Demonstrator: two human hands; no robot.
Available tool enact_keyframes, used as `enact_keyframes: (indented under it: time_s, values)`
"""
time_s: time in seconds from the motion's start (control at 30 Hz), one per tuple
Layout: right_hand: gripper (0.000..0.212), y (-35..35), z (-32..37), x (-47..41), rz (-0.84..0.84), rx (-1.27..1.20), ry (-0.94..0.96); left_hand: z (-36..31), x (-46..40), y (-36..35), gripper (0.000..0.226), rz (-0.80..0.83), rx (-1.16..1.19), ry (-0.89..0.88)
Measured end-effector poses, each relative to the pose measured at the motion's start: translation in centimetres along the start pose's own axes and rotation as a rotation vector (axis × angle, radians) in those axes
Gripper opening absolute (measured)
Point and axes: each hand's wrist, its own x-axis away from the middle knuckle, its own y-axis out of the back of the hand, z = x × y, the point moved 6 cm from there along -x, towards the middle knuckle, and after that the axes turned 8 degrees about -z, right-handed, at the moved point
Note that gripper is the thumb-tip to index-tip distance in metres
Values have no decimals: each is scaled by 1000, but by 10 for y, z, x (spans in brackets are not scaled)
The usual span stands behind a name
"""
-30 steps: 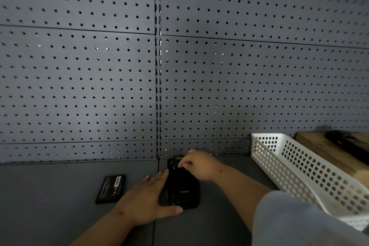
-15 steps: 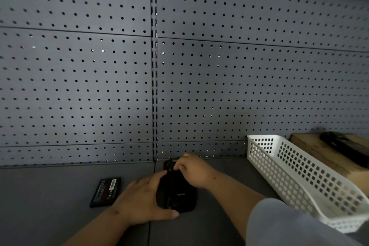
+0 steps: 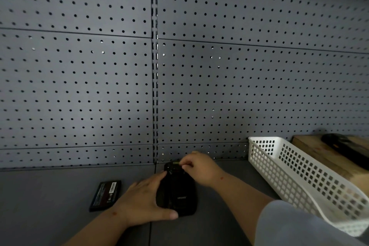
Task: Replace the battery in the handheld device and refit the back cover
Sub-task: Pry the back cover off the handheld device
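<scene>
A black handheld device (image 3: 179, 193) lies back-up on the grey worktop, its top end toward the pegboard. My left hand (image 3: 143, 201) clasps its left side and near end, thumb along the bottom edge. My right hand (image 3: 201, 168) rests on the device's top end, fingertips pinched at a small yellowish part there. A loose black battery (image 3: 105, 194) with a label lies flat to the left of my left hand, apart from it.
A white perforated plastic basket (image 3: 299, 177) stands at the right. Behind it a wooden block (image 3: 319, 152) carries another dark device (image 3: 343, 146). A grey pegboard wall (image 3: 199, 86) rises directly behind the work spot.
Both hands stay on the device. The right hand's fingertips have shifted a little at the top end. The view itself has drifted slightly.
</scene>
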Motion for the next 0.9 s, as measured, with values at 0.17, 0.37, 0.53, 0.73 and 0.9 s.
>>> enact_keyframes:
  time_s: [0.17,0.37,0.53,0.73,0.9]
  values:
    - [35,-10,-18,4,8,-51,-87,17,-23,10,88,-102,230,39]
    - [36,-13,-23,6,1,-97,-68,24,-53,17,45,-181,119,22]
    - [35,-16,-30,7,-3,-205,-101,22,-65,18,41,-134,68,-34]
    - [35,-27,-39,12,26,-520,-243,21,-74,19,46,-39,-1,-92]
    - [51,-40,-50,12,42,-645,-317,15,-81,24,40,-1,-92,-189]
